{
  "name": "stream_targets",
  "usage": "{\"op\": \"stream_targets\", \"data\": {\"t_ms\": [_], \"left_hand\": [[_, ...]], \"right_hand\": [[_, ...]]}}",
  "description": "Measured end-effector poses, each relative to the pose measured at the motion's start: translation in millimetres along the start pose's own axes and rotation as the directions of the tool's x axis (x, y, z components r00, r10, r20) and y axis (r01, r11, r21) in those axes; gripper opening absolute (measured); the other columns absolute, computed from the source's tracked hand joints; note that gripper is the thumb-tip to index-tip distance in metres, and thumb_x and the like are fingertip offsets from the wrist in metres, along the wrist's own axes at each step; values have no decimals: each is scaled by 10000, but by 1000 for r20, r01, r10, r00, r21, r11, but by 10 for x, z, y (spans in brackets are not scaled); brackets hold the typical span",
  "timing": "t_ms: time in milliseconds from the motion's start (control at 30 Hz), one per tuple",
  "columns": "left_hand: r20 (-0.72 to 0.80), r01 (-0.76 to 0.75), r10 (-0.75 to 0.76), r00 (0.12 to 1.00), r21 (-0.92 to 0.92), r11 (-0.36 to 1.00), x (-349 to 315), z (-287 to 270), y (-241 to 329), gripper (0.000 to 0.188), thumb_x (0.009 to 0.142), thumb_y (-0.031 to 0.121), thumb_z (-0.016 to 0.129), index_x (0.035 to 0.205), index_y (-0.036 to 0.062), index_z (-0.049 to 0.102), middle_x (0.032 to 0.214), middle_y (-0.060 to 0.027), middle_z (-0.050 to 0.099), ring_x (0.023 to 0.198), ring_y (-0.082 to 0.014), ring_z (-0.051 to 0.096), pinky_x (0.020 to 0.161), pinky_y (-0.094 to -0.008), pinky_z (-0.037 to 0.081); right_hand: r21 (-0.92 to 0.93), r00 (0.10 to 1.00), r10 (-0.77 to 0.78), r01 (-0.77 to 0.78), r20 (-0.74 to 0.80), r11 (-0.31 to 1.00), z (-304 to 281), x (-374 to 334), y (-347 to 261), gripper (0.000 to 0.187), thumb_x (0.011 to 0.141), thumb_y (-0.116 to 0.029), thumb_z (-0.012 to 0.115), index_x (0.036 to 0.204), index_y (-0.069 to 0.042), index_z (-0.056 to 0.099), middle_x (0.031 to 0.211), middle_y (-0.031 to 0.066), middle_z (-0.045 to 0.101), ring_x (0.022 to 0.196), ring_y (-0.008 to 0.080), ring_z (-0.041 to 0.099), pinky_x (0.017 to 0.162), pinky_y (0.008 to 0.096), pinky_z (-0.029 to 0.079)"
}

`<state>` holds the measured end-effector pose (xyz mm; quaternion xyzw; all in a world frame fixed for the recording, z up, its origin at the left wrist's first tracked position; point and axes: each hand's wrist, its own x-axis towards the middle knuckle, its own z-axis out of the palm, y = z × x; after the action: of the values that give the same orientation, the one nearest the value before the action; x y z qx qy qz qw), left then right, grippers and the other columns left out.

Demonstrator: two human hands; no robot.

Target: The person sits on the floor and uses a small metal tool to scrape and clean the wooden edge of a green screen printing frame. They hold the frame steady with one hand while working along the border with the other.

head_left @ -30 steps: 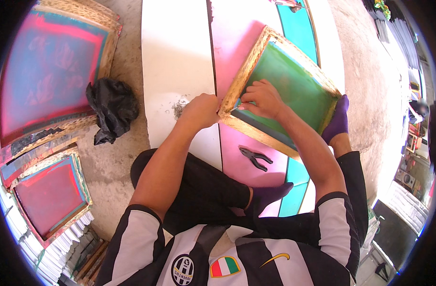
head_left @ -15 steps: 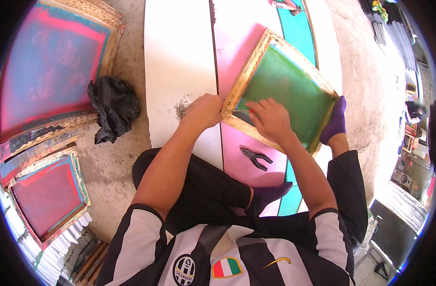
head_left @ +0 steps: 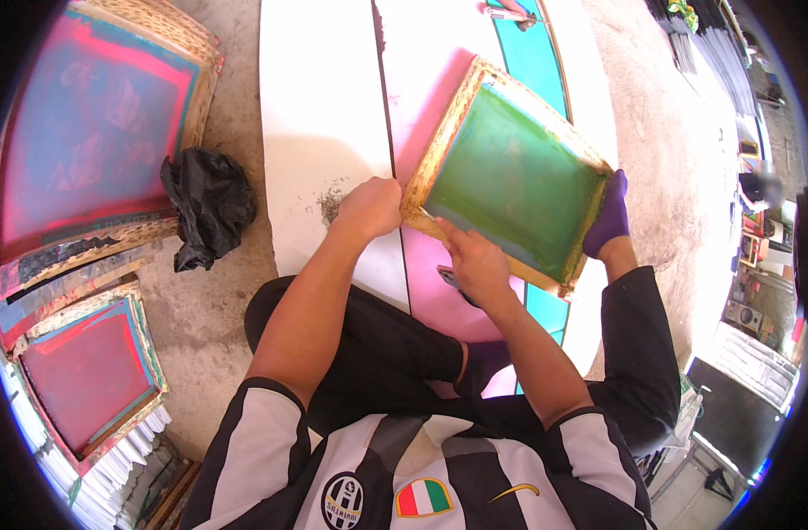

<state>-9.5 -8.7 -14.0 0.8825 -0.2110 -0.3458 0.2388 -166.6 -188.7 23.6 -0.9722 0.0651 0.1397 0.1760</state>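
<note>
Biggest: the long board (head_left: 320, 88), w/ white, pink + teal stripes, under the work. Off its L side, a big blue-pink screen (head_left: 94, 132). Green screen (head_left: 514, 177), wood-framed, lies at a slant across the pink + teal, ahead of & mostly to the R of both hands; its near-L corner sits btwn them. Black plastic bag (head_left: 208, 208) on the floor side, L of the board. Purple-socked R foot (head_left: 609, 216) is up against the screen's R corner. R hand (head_left: 477, 265): over the near rail, index stretched to the near-L corner, other fingers curled; can't tell if it has hold of anything. L hand (head_left: 375, 209): tight fist just L of that same corner; contents hidden, can't tell. Pliers (head_left: 448, 276), partly hidden under R hand. Smallest: dark bits (head_left: 329, 205) on the white, just L of the fist.
</note>
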Motion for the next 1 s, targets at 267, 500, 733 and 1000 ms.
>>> {"op": "stream_targets", "data": {"t_ms": [267,500,733,1000], "left_hand": [[25,-31,29,999,50,998,31,23,-40,257,812,243,849,855,1,774,847,-239,736,820,-417,735,745,-494,585],[41,-79,73,996,157,984,27,76,-41,215,821,159,805,921,-25,755,935,-258,743,895,-426,739,791,-514,594],[58,-109,102,993,145,983,87,92,-80,132,810,88,715,854,-35,740,897,-274,730,885,-435,738,798,-514,596],[54,-112,107,993,99,989,51,-9,-8,103,790,88,728,800,-12,752,855,-258,730,842,-428,739,776,-502,595]], "right_hand": [[-41,992,67,-63,111,997,-51,39,-88,625,920,-187,707,1522,-247,550,1017,150,715,898,381,736,797,520,605],[-295,988,67,-24,138,955,-102,59,-332,513,984,-162,566,1497,-160,577,1001,195,701,797,418,735,731,548,604],[125,998,62,-63,18,990,210,70,-75,430,1016,-148,610,1442,-173,662,894,199,713,790,369,718,679,486,561],[711,964,194,-264,181,651,494,95,157,413,1061,-163,611,1472,-127,640,676,27,506,612,146,595,599,340,502]]}}
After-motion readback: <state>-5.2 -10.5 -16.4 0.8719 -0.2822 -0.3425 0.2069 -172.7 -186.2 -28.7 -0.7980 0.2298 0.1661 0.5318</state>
